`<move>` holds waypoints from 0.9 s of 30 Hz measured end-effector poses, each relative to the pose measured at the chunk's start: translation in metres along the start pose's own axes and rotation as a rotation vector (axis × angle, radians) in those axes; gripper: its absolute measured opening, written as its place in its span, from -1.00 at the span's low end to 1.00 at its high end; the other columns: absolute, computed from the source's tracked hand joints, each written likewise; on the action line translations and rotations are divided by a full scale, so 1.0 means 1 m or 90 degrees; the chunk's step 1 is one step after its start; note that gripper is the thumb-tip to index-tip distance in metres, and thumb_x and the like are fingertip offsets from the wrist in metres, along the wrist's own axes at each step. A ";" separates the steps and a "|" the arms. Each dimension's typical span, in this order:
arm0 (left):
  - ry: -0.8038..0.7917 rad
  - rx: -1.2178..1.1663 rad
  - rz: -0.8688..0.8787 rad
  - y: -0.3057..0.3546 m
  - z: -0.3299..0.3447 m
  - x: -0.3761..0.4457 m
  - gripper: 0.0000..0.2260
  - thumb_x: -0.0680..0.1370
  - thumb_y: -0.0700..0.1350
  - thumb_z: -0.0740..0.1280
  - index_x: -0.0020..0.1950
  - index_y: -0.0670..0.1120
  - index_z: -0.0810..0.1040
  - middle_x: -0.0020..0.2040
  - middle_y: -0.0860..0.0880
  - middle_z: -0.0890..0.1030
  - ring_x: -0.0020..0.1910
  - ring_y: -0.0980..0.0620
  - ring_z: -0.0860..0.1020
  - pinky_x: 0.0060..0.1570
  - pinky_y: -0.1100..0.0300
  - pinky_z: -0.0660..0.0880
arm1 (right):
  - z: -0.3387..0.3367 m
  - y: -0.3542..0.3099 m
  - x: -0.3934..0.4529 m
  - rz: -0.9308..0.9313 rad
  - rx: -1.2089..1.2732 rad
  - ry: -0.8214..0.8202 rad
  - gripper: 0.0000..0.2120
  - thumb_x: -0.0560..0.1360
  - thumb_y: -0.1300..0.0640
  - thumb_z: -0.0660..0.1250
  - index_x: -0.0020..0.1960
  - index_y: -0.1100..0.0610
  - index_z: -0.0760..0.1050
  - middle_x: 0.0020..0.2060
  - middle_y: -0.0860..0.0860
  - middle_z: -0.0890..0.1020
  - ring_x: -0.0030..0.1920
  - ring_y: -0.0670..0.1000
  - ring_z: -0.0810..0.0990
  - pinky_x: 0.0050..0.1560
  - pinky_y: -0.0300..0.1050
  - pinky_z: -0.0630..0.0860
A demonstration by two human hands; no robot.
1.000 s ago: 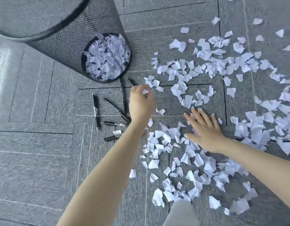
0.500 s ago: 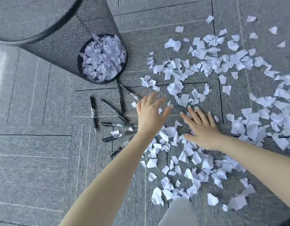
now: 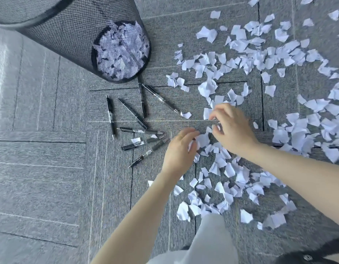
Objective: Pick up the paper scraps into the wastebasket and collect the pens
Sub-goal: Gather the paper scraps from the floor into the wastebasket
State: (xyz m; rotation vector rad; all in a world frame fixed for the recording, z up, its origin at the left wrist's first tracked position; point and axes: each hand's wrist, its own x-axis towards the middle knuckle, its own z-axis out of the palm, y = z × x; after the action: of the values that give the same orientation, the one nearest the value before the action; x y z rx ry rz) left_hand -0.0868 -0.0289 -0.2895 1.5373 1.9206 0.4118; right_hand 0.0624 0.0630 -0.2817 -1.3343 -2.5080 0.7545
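Paper scraps [image 3: 231,172] are strewn over the carpet [image 3: 41,178], with more seen through the mesh wastebasket [image 3: 79,31], whose top is cut off. Black pens [image 3: 138,119] are gathered beside it. Since the earlier frame, the left hand [image 3: 179,151] has been drawn back and curled onto scraps; the right hand [image 3: 231,130] has been lifted, its fingers curled, though what they pinch cannot be told through blur.

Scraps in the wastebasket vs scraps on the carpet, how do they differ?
1. The scraps in the wastebasket lie packed together at its bottom; the scraps on the carpet are strewn wide, with grey floor between them.
2. The wastebasket scraps show dimly through black mesh; the carpet scraps lie in plain sight.
3. Both hands are among the carpet scraps; neither touches the wastebasket scraps.
Shared: both are small, torn, white pieces of paper.
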 end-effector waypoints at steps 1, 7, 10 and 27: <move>0.041 -0.009 0.003 0.001 0.002 -0.004 -0.72 0.57 -0.20 0.18 0.27 -0.09 0.49 0.31 -0.03 0.45 0.22 0.02 0.46 0.25 0.06 0.41 | 0.002 -0.005 0.009 -0.022 -0.008 -0.019 -0.75 0.42 0.26 0.31 0.10 0.21 0.48 0.16 0.14 0.48 0.19 0.18 0.45 0.26 -0.04 0.21; 0.322 0.016 -0.326 -0.044 -0.038 -0.001 -0.65 0.50 -0.32 0.21 0.24 -0.07 0.47 0.27 -0.08 0.43 0.16 0.04 0.37 0.13 0.19 0.32 | 0.012 -0.004 0.026 -0.037 -0.105 -0.347 -0.40 0.56 -0.02 0.10 0.50 -0.02 -0.12 0.50 -0.05 -0.18 0.49 0.03 -0.19 0.42 0.06 -0.25; 0.313 -0.009 -0.510 -0.081 -0.056 -0.010 -0.74 0.50 -0.20 0.27 0.18 -0.08 0.47 0.22 -0.13 0.43 0.14 -0.10 0.44 0.14 -0.01 0.43 | 0.013 0.011 0.003 -0.063 -0.155 -0.403 -0.34 0.57 -0.06 0.04 0.43 -0.08 -0.38 0.40 -0.09 -0.40 0.43 -0.02 -0.38 0.38 0.07 -0.40; 0.219 0.101 -0.395 -0.085 -0.067 -0.013 -0.87 0.54 -0.21 0.27 0.06 -0.18 0.53 0.10 -0.09 0.53 -0.14 0.00 0.53 -0.14 0.15 0.51 | 0.009 0.010 -0.007 -0.037 -0.151 -0.429 -0.36 0.58 -0.08 0.00 0.42 -0.07 -0.40 0.37 -0.14 -0.44 0.35 -0.11 -0.47 0.37 0.04 -0.44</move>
State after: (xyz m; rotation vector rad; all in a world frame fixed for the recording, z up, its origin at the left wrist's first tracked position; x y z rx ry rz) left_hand -0.1928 -0.0546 -0.2864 0.9150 2.6199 0.2586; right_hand 0.0700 0.0591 -0.2942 -1.2110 -3.2268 1.0622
